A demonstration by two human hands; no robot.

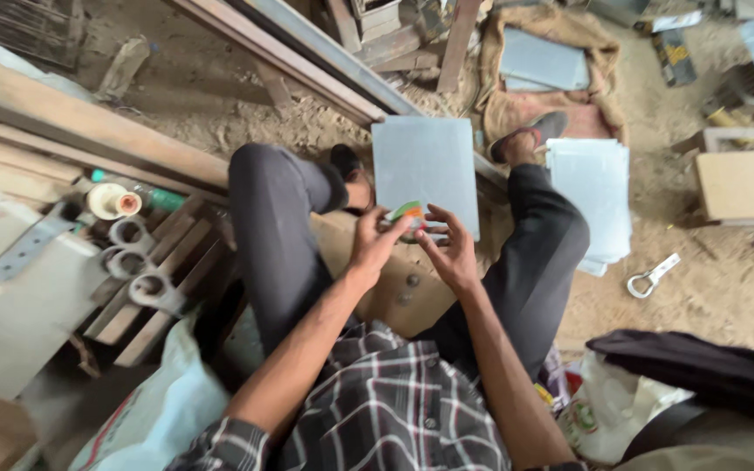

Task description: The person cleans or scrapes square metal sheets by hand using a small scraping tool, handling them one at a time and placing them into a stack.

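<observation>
Gripping a small green and orange roll [408, 215] in my left hand [375, 242], I touch it with my open right hand [448, 249], a grey panel [424, 171] just beyond.

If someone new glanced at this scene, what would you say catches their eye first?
Probably the pale grey square sheet at the centre, between the seated person's knees, with the left hand and right hand meeting at its lower edge around a small round green and orange object. Next, a stack of similar grey sheets lies on the sandy floor to the right, beside a white metal tool.
</observation>
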